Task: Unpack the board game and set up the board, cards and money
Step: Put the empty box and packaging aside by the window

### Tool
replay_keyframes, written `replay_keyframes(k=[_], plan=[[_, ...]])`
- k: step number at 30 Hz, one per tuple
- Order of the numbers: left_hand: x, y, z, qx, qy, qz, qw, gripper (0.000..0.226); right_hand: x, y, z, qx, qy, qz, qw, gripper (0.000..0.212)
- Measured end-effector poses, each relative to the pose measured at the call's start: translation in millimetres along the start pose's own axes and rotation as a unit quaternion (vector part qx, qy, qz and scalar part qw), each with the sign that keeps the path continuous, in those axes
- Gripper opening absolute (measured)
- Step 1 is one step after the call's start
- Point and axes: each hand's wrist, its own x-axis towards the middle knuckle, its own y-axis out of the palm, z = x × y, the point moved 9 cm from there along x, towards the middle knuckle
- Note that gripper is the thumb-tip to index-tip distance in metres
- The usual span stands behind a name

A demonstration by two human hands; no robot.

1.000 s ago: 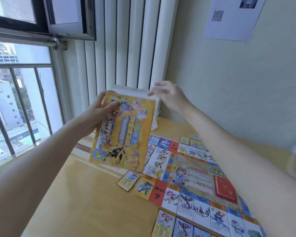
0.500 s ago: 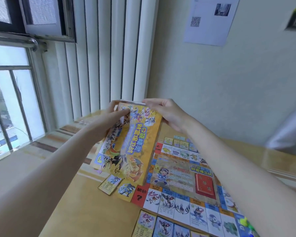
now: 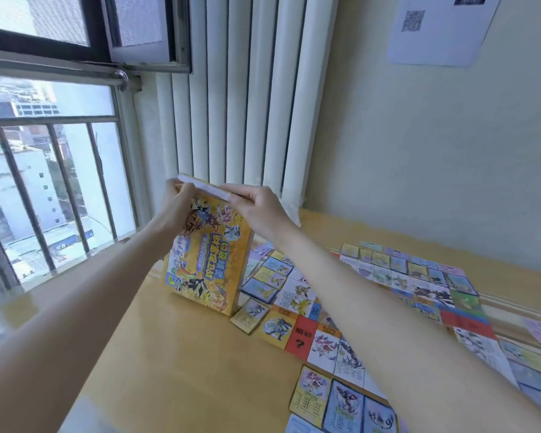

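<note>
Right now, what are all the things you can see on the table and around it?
Game box: one, yellow, standing on its end at the table's left, beside the board.
Board: one, many-coloured squares, flat on the table.
Cards: several, yellow and blue, laid along the board's edges.
Table: one, yellow wood.
Radiator: one, white, behind the box.
Window: one, barred, at left.
Paper sheet: one, white, on the wall.
Left hand: grips the box top.
Right hand: pinches the box's top flap.
</note>
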Motion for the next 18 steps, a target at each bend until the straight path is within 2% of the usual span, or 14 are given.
replay_keyframes(k=[3, 10, 13, 16, 18], plan=[[3, -13, 10, -0.039, 0.013, 0.004, 0.999, 0.029, 9, 16, 3, -0.014, -0.014, 0.009, 1.000, 0.031], [3, -14, 4, -0.106, 0.072, 0.018, 0.992, 0.024, 16, 19, -5, 0.002, 0.022, 0.015, 1.000, 0.029], [2, -17, 8, -0.110, 0.063, 0.031, 0.991, 0.010, 16, 21, -6, 0.008, 0.037, 0.022, 0.999, 0.029], [3, -17, 12, -0.163, 0.039, 0.066, 0.984, 0.001, 17, 22, -6, 0.004, 0.037, 0.018, 0.999, 0.030], [6, -16, 16, -0.186, 0.015, 0.082, 0.979, 0.010, 17, 22, -6, 0.000, 0.040, 0.015, 0.999, 0.031]])
